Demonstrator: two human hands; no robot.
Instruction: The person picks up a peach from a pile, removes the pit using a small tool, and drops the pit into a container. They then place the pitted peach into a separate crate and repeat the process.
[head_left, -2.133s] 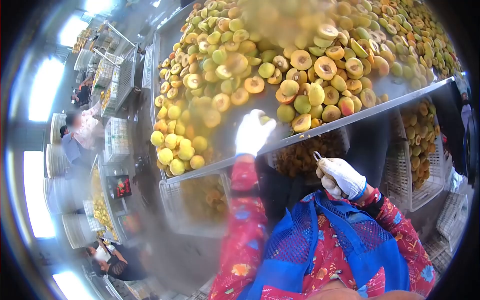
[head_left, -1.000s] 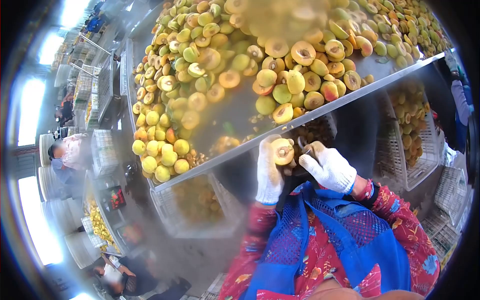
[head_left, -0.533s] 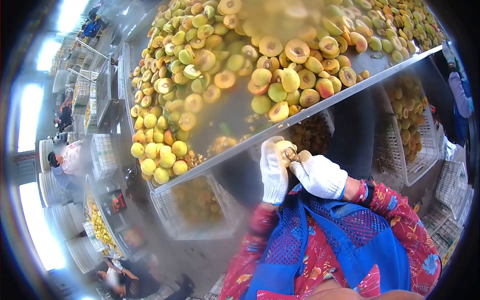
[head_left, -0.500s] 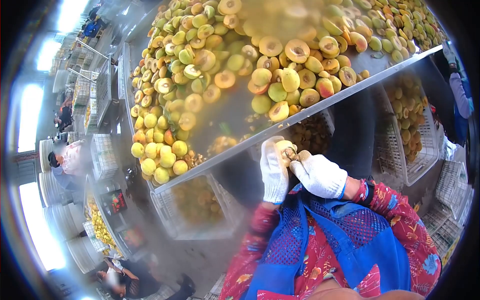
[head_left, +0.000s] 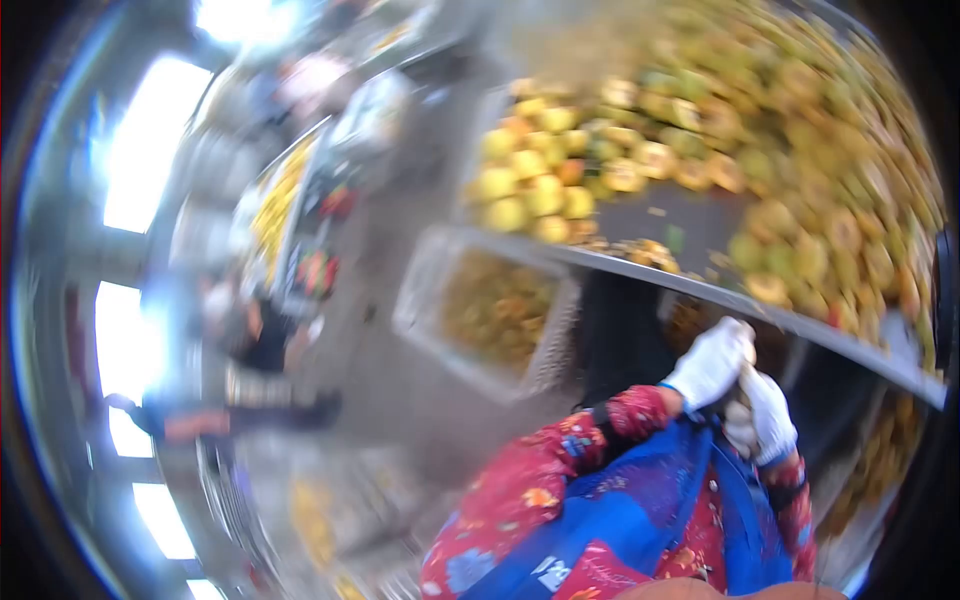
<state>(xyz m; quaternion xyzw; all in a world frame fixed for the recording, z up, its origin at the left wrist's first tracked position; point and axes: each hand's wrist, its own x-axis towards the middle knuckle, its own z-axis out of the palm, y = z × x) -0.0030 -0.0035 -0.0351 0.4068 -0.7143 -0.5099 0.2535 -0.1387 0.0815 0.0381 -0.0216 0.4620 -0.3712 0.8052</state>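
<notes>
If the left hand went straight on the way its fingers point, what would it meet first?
Likely the table's metal rim, ahead of the left hand; depth is unclear, so it could pass beneath.

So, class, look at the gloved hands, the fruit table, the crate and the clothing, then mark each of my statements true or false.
1. The left hand and right hand both wear white gloves. True.
2. Yellow whole fruit lies at one corner of the grey metal table. True.
3. Every fruit on the table is whole. False: there are also cut halves showing pale flesh.
4. The white plastic crate left of the left hand has fruit in it. True.
5. The hands are held wide apart. False: they are close together, near the table's edge.
6. The sleeves are plain green. False: the sleeve is red with a flower pattern.
</notes>
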